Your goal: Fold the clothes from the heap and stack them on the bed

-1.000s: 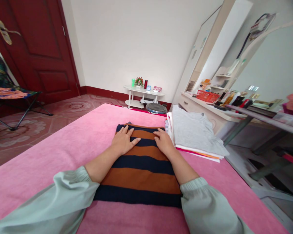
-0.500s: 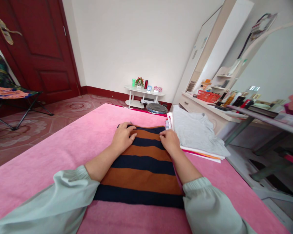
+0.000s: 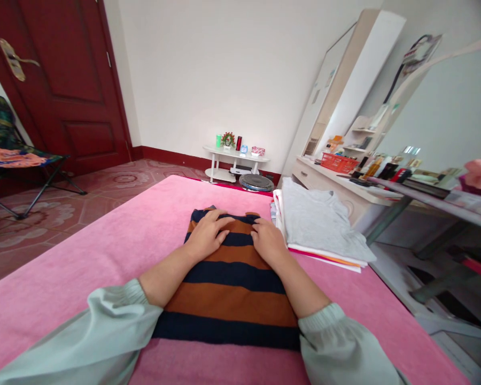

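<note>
A folded shirt (image 3: 234,275) with broad brown and navy stripes lies on the pink bedspread (image 3: 116,230) in front of me. My left hand (image 3: 207,233) rests on its far left part, palm down, with thumb and fingers apart. On the far right part lies my right hand (image 3: 269,240), its fingers loosely spread on the cloth. Neither hand grips anything that I can see. The shirt's far edge is slightly rumpled beyond my fingertips, and my forearms partly cover its sides.
To the right of the shirt is a stack of folded clothes with a grey top (image 3: 316,219) uppermost. A dressing table (image 3: 334,179) with a red basket (image 3: 339,162) and bottles stands beyond. A low white shelf (image 3: 236,154) is by the wall, a folding chair (image 3: 24,155) at left.
Both hands have moved slightly nearer to me, and the right one has shifted inward from the shirt's edge. The far end of the shirt now looks more rumpled. My view has tilted slightly.
</note>
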A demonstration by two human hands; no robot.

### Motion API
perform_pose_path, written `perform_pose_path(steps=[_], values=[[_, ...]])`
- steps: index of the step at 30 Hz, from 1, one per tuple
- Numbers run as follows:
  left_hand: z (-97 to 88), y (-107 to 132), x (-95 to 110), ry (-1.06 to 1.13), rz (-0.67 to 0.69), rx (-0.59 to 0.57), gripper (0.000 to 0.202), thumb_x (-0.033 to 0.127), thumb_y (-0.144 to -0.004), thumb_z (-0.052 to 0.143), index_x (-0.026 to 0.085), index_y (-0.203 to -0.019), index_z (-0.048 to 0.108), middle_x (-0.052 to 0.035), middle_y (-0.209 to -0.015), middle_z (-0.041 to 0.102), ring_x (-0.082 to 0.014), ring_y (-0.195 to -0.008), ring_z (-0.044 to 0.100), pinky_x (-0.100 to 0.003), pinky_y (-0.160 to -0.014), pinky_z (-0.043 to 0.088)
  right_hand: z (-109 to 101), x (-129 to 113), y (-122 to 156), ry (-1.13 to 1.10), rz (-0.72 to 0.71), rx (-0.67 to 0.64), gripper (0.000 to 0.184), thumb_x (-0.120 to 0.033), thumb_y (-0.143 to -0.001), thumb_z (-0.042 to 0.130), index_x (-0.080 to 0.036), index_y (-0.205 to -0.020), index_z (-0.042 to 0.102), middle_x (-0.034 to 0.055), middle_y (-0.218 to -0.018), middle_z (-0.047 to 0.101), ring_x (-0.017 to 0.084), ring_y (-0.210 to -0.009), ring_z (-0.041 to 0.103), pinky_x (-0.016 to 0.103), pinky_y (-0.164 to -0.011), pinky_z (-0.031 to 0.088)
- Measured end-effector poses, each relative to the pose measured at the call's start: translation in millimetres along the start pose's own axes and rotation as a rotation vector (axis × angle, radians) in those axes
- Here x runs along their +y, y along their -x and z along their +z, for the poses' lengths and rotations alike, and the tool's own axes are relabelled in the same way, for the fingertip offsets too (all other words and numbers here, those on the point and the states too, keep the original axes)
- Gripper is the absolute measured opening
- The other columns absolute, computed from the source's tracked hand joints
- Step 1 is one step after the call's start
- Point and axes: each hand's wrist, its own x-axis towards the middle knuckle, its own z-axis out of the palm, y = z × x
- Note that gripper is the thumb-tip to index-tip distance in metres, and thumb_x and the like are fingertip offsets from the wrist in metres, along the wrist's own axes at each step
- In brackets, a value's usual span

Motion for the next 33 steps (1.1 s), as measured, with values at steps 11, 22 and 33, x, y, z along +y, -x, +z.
perform_pose_path(steps=[11, 22, 33], values=[[-0.5, -1, 7, 0.086, 0.123, -0.131, 0.051, 0.008, -0.081, 0.048, 0.031, -0.126, 0.056, -0.0036, -0.143, 0.040, -0.0228, -0.129, 0.039, -0.043, -0.108, 0.033, -11, -39, 20, 0.153, -0.147, -0.182, 0.040, -0.024, -0.086, 0.047, -0.011, -0.121, 0.059, 0.0127, -0.129, 0.054, 0.028, -0.111, 0.046, 0.040, -0.085, 0.045], [14.5, -49, 16, 0.094, -0.106, -0.203, 0.040, 0.032, -0.086, 0.054, 0.022, -0.125, 0.056, -0.0073, -0.118, 0.065, -0.0206, -0.107, 0.059, -0.033, -0.093, 0.044, 5, -51, 25, 0.266, -0.183, -0.169, 0.043, -0.017, -0.083, 0.038, -0.009, -0.118, 0.063, 0.0196, -0.134, 0.047, 0.031, -0.112, 0.044, 0.044, -0.082, 0.043], [47.8, -77, 4, -0.022, -0.483, -0.180, 0.029, 0.032, -0.087, 0.047, 0.017, -0.075, 0.069, -0.0117, -0.086, 0.072, -0.0237, -0.084, 0.067, -0.032, -0.073, 0.049, 6, -50, 27, 0.255, -0.198, -0.145, 0.039, -0.017, -0.083, 0.039, -0.010, -0.107, 0.068, 0.0199, -0.124, 0.051, 0.030, -0.106, 0.045, 0.043, -0.080, 0.045]])
